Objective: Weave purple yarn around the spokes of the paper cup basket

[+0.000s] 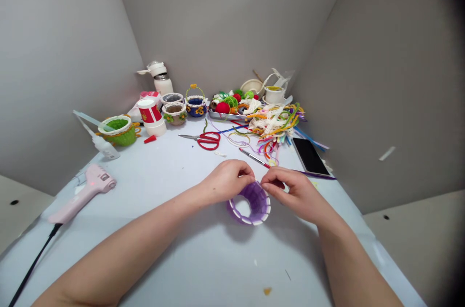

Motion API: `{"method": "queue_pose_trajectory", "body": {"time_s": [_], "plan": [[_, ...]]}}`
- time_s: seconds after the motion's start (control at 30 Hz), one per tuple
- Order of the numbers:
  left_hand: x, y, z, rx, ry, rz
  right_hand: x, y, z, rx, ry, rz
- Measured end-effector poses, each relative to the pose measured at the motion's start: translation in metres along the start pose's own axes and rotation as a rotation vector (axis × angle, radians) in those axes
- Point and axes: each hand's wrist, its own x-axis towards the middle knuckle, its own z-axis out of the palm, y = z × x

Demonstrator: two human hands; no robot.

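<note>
A small purple woven basket (260, 204) with white spokes along its rim is held over the table's near middle, its open mouth turned towards me. My left hand (229, 180) pinches the upper left of the rim, thumb and fingertips pressed together. On the upper right of the same rim, my right hand (295, 192) grips with thumb and forefinger. The fingertips of both hands are close together at the top, and any thin strand between them is too small to make out. Just beyond the hands lies a pen (255, 158).
Red-handled scissors (208, 140) lie beyond my left hand. A pink glue gun (84, 191) rests at left, near a green basket (122, 136) and a glue bottle (105, 146). Yarn strips (278, 123) are heaped at back right beside a phone (311, 156). Several finished baskets stand behind.
</note>
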Motion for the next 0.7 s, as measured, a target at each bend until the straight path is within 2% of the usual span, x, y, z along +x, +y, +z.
{"method": "queue_pose_trajectory", "body": {"time_s": [0.2,0.7], "plan": [[0.0,-0.001,-0.001,0.014,-0.001,0.003,-0.002,0.0,-0.003,-0.019,-0.054,-0.045],[-0.001,-0.001,0.0,0.004,0.012,-0.008,-0.003,0.006,-0.011,-0.045,-0.114,-0.007]]}}
